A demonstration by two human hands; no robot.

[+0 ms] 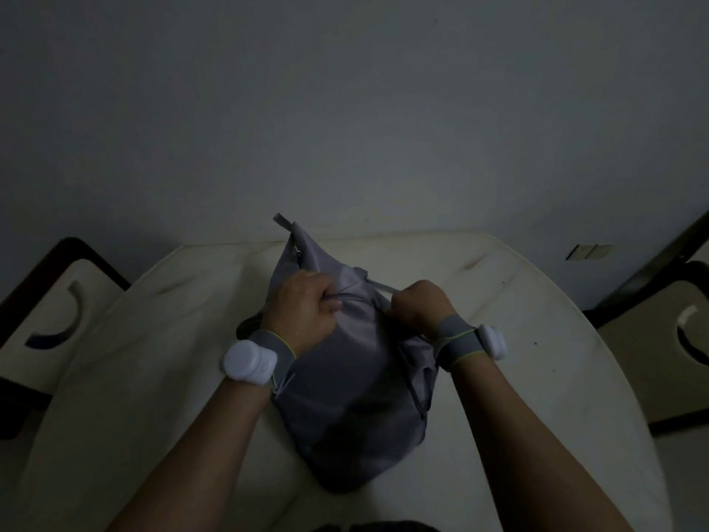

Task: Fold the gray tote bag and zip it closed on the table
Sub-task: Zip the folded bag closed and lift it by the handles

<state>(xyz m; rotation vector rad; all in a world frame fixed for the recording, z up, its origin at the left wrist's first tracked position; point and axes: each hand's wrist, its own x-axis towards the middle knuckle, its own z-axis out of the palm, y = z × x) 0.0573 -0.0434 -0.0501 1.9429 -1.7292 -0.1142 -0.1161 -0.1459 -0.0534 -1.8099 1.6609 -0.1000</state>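
Gray tote bag point(345, 397) bunched on table point(537, 339), not yet flat; left hand point(307, 312) and right hand point(418, 305) both pinch its top edge, zipping looks unfinished

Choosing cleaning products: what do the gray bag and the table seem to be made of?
Gray tote bag: thin synthetic fabric, probably nylon; it crumples softly with a faint sheen. Table: probably cream molded plastic, matte, with rounded edges; the dim light leaves this uncertain.
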